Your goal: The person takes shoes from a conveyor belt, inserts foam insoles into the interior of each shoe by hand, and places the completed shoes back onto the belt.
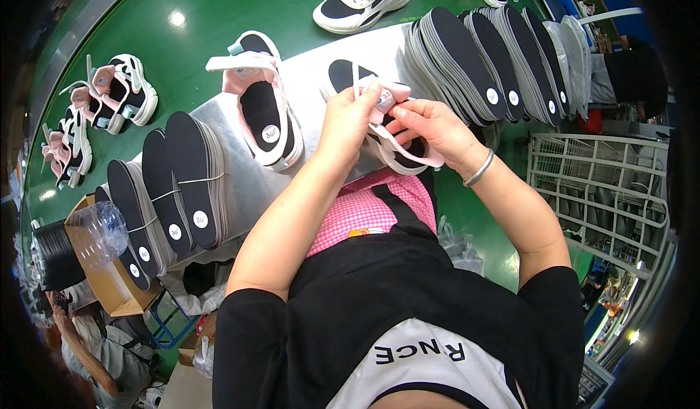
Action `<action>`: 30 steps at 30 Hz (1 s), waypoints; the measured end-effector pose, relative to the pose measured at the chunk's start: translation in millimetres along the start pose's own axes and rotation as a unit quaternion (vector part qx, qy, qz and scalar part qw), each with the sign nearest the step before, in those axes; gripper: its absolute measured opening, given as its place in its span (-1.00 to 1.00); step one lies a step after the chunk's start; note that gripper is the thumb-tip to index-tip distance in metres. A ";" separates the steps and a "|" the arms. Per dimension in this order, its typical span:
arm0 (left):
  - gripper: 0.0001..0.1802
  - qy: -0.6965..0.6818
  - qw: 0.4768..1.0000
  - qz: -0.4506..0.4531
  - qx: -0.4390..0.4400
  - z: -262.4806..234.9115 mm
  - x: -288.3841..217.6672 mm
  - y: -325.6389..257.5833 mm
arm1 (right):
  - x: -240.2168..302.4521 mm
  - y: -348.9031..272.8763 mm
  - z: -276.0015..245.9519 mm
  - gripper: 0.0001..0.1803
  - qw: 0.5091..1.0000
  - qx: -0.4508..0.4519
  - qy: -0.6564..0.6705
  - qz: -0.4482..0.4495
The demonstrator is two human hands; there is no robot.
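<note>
A black, white and pink sneaker (408, 162) rests at the near edge of a silvery work surface (310, 66), close to my body. My left hand (345, 123) is closed on its raised pink tongue, thumb on top. The fingers of my right hand (432, 128) are bent and pinch at the tongue and the pink-lined opening; the exact fingertip contact is partly hidden. To the left stands a matching sneaker (290, 135), its tongue folded back and a black insole (257, 108) with a round white sticker inside.
Stacks of black insoles lie left (191, 161) and right (456, 63); some left ones are tied. More sneakers (359, 4) stand on the green surface (197, 44) behind. A cardboard box (117, 292) sits lower left, near another person (109, 354). A white wire rack (601, 190) is at right.
</note>
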State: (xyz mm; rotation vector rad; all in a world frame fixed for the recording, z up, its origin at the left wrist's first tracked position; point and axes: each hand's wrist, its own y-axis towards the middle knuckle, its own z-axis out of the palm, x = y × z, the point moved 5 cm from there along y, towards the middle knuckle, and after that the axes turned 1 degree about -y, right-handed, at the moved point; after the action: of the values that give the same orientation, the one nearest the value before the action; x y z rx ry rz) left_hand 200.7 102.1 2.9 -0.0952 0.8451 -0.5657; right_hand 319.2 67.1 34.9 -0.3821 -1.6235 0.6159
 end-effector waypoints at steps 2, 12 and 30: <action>-0.68 0.026 0.999 0.011 0.023 -0.5 3.6 5.2 | 5.2 1.4 2.7 -0.69 0.999 -0.032 -0.040 0.015; -0.64 -0.044 0.995 0.091 0.018 -26.4 13.0 -41.5 | 55.2 -48.0 -21.7 -0.77 0.962 -0.088 -0.117 -0.229; -0.77 0.198 0.968 0.139 -0.062 8.1 2.1 2.3 | -2.3 -18.3 0.6 -0.67 0.669 0.039 -0.741 -0.047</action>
State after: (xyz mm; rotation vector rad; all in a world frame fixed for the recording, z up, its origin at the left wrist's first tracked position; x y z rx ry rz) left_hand 208.7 101.9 6.1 0.0255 1.2610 -0.2683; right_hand 320.8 51.1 43.9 0.4829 -3.1175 1.0026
